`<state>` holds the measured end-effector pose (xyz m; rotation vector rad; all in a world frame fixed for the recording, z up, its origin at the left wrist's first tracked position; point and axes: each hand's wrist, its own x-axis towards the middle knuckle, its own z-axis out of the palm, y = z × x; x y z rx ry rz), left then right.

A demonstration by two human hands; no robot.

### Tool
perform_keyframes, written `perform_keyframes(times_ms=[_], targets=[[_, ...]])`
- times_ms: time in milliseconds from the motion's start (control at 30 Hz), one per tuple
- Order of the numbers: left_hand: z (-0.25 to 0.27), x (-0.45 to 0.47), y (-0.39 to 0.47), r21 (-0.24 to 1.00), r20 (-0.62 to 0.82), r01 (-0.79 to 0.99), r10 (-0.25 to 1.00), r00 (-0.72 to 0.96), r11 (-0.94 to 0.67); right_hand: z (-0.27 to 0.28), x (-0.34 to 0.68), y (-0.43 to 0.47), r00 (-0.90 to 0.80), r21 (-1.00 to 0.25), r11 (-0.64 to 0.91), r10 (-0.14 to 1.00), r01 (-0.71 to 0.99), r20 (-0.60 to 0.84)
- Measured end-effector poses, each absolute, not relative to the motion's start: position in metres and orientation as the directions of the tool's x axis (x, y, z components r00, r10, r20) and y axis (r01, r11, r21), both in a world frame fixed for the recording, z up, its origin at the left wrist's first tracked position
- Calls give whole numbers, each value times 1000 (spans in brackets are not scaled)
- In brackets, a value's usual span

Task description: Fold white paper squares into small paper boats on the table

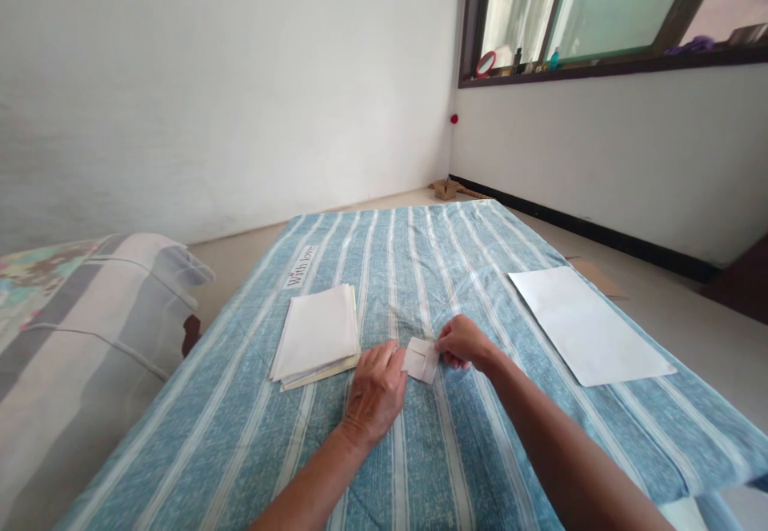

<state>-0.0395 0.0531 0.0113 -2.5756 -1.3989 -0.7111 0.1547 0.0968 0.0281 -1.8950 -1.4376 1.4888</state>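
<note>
A small folded white paper lies on the striped cloth between my two hands, with a crease showing across it. My left hand is at its left edge, fingers bent and close together, with the thumb and fingertips against the paper. At the opposite edge, my right hand pinches the paper's upper right side between thumb and curled fingers. Just left of my left hand sits a stack of white and yellowish paper sheets. The undersides of my left fingers are hidden.
A blue and white striped cloth covers the table. One large white sheet lies near its right edge. To the left is a bed or seat with striped bedding. A small cardboard box stands on the floor by the corner.
</note>
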Motion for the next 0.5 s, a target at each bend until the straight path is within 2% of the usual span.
perform_keyframes(times_ms=[233, 367, 500], targets=[[17, -27, 52, 166, 430, 861, 821, 375, -480, 22, 154, 62, 54, -840, -506, 861, 194, -506], [11, -16, 42, 272, 426, 809, 819, 385, -521, 20, 149, 47, 136, -858, -513, 849, -15, -510], [3, -14, 46, 355, 450, 733, 793, 410, -580, 21, 143, 32, 142, -834, -527, 824, -163, -548]])
